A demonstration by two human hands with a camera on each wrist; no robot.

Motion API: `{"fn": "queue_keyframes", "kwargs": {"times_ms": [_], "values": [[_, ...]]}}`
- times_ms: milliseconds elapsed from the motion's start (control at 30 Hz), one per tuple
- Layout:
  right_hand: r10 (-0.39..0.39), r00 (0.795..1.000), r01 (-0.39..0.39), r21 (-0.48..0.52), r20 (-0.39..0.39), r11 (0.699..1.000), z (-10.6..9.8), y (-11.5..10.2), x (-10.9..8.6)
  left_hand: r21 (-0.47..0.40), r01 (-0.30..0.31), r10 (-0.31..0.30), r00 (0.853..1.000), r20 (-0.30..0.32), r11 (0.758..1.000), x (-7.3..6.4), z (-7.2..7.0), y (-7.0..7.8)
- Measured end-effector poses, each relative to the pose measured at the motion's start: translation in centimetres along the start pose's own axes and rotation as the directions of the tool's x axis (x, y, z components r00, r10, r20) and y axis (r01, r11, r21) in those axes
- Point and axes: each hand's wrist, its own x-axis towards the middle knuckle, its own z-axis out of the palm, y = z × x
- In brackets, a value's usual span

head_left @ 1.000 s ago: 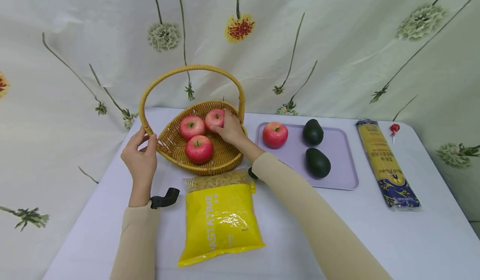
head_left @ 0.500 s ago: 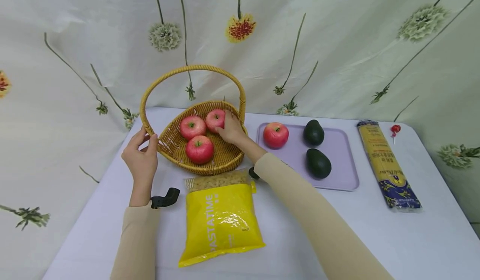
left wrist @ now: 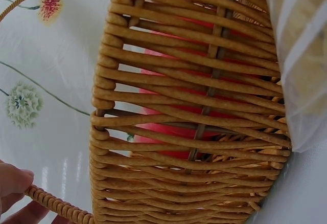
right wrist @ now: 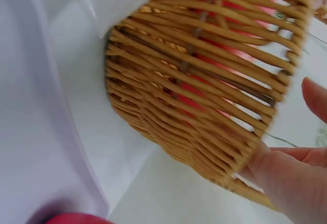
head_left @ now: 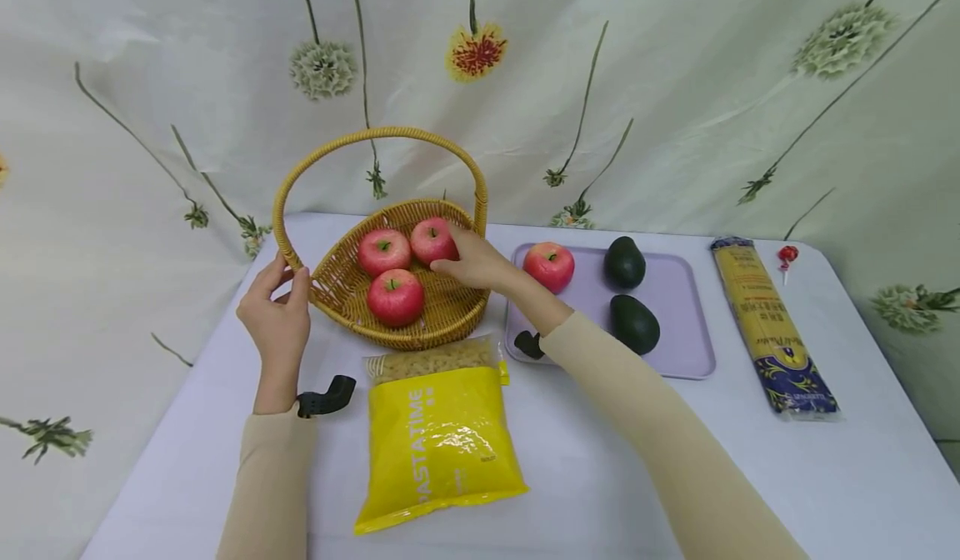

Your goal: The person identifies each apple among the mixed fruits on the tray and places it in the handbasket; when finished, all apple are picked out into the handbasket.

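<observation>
A wicker basket [head_left: 450, 306] with a tall hooped handle [head_left: 382, 132] stands at the back left of the table. In it lie three red apples: a front apple [head_left: 396, 297], a left apple [head_left: 384, 252] and a back-right apple [head_left: 433, 242]. My left hand [head_left: 279, 314] pinches the handle's left foot between thumb and fingers, as the left wrist view also shows. Over the basket's right rim, my right hand [head_left: 480, 262] is beside the back-right apple, thumb spread from the fingers. In the right wrist view the woven side [right wrist: 204, 75] hides part of its fingers.
In front of the basket lies a yellow pasta bag [head_left: 442, 443]. A lilac tray [head_left: 686, 327] to the right bears another apple [head_left: 549, 267] and two avocados, one behind [head_left: 625, 262] and one nearer [head_left: 634, 324]. Further right are a spaghetti pack [head_left: 772, 327] and a red lollipop [head_left: 787, 254].
My right hand has shifted right, drawing back from the back-right apple, which stays in the basket. The left hand keeps its hold on the handle.
</observation>
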Motion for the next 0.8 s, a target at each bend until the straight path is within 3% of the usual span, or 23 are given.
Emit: {"fn": "queue_keyframes", "kwargs": {"times_ms": [133,333,500,800], "values": [[-0.037,0.999,0.037,0.114,-0.001,0.993,-1.1,0.1,-2.1,-0.001,0.001,-0.001,1.000,0.001,1.000,0.0,0.0,0.0],[-0.065,0.997,0.076,0.290,-0.050,0.954,-2.6,0.5,-5.7,0.011,0.004,-0.004,1.000,0.001,1.000,0.0,0.0,0.0],[-0.048,0.992,0.087,0.351,-0.118,0.932,-3.8,1.1,-8.0,0.002,0.002,-0.002,1.000,-0.002,1.000,0.1,0.0,0.0],[-0.015,0.968,0.107,0.359,-0.249,0.927,-5.1,2.8,-10.3,0.002,-0.001,0.001,1.000,-0.003,1.000,0.0,0.0,-0.1]]}}
